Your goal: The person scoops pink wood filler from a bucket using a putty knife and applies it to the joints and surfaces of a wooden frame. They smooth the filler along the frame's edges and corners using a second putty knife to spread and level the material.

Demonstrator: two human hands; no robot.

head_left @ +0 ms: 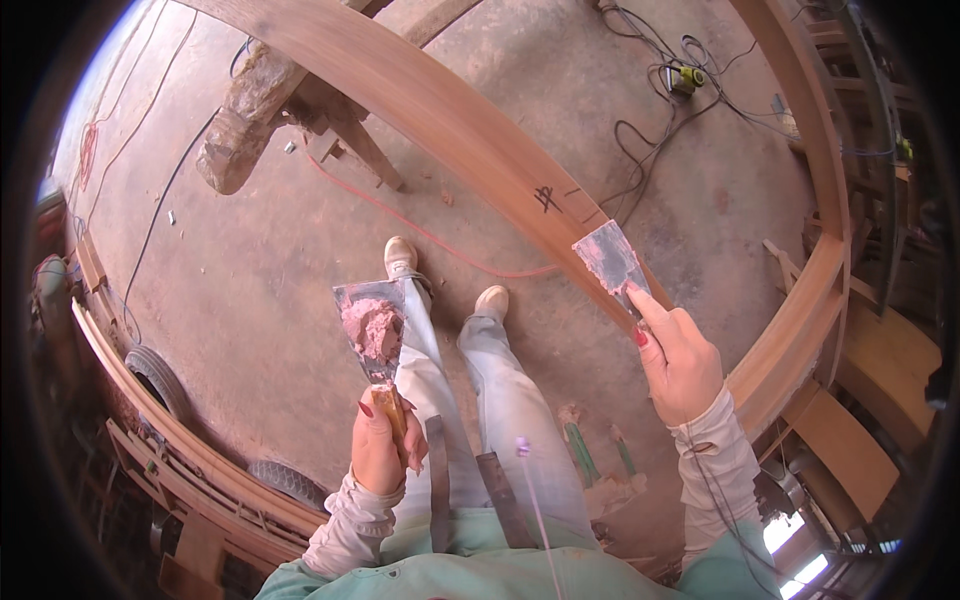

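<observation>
My left hand [382, 447] is closed round the wooden handle of a putty knife [343, 293] whose wide blade carries a lump of pink putty [374, 328]. In my right hand [684, 362] is a flat metal scraper [612, 257], smeared with pink along one edge. Its blade lies over the long wooden frame piece [470, 145], close to dark pencilled marks [548, 199]; whether it presses on the wood I cannot tell. The fingers of my right hand pinch the scraper near its lower end.
A rough log trestle [240, 120] supports the frame at the upper left. A red hose [430, 232] and black cables [660, 110] with a yellow-green device [684, 80] lie on the concrete floor. Tyres [158, 382] and long boards [190, 450] line the left. Curved wooden parts [835, 450] stand at right.
</observation>
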